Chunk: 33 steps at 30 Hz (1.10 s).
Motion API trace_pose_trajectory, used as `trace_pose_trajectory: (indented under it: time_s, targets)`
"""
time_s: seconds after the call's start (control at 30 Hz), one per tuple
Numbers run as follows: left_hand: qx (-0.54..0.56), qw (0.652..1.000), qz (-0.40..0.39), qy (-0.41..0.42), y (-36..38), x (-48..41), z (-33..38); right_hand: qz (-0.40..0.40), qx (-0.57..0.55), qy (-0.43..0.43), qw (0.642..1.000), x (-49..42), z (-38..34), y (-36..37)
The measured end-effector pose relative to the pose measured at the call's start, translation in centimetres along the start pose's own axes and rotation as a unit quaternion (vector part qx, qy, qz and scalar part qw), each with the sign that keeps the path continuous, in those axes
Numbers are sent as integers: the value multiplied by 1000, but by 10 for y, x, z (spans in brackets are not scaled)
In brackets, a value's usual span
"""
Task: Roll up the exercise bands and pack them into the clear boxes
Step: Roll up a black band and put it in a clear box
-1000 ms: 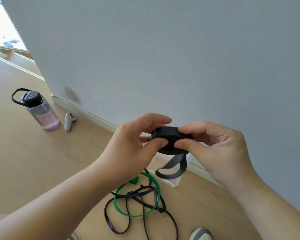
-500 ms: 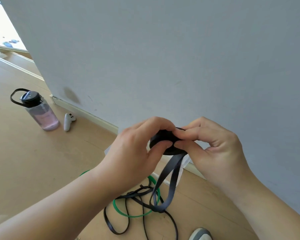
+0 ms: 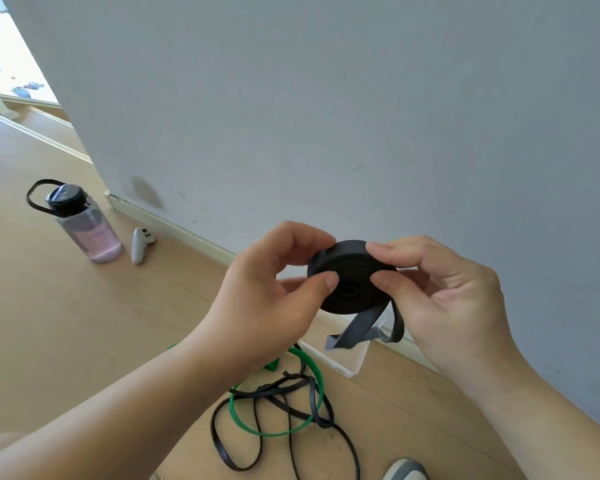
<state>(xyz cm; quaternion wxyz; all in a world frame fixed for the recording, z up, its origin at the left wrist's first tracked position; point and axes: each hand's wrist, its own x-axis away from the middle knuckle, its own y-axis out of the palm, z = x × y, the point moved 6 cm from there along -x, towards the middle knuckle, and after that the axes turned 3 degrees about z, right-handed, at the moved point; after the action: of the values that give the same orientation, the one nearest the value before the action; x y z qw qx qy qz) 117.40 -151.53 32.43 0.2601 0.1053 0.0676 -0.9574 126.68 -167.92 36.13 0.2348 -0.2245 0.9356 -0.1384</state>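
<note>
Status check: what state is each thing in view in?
Black band roll: mostly wound, short tail hanging, pinched by left hand and right hand.
Green band: unrolled on floor.
Loose black bands: unrolled, tangled across green band.
Clear box: on floor, mostly hidden.
Water bottle: upright, capped.

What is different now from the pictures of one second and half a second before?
The loose tail under the black roll, long half a second ago, is now a short loop. The left hand and right hand still pinch the roll. The floor bands, water bottle and controller stayed put.
</note>
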Motion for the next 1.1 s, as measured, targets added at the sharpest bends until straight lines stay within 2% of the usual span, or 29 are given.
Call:
trace_pose_trajectory:
  time_s: [0.1, 0.23, 0.3, 0.4, 0.47, 0.57, 0.7, 0.77, 0.87, 1.0, 1.1]
  targets:
    - [-148, 985, 11, 90, 0, 0, 9, -25, 65, -42, 997, -2, -3, 2]
    - [-199, 965, -33, 169, 4, 1, 14, -48, 99, -74, 991, -1, -7, 6]
    - [-168, 973, -49, 152, 2, 0, 10, -29, 86, -39, 995, -2, -5, 2]
    - [-85, 993, -20, 77, -5, -4, 5, 10, -36, 86, 996, -3, 5, -7]
    - [-69, 996, 10, 59, -8, -5, 6, 8, -66, 98, 993, -2, 5, -9]
    - [-35, 998, 47, 37, -13, -7, 1, -1, -78, 85, 993, 2, 1, -6]
    - [-12, 1000, 9, -22, 0, -5, -8, 24, -43, 62, 997, 1, 3, -11]
    - [-89, 996, -12, 7, 3, -3, -6, 4, 7, 27, 1000, -1, 4, -10]
    - [-219, 969, -15, 111, 4, 1, 1, -50, 91, -53, 993, 0, 2, 1]
    - [-194, 975, -37, 104, 7, 4, 2, -97, 99, -72, 988, 0, 4, 5]
    - [-169, 980, -59, 84, 8, 4, 0, -75, 98, -64, 990, 0, 3, 4]
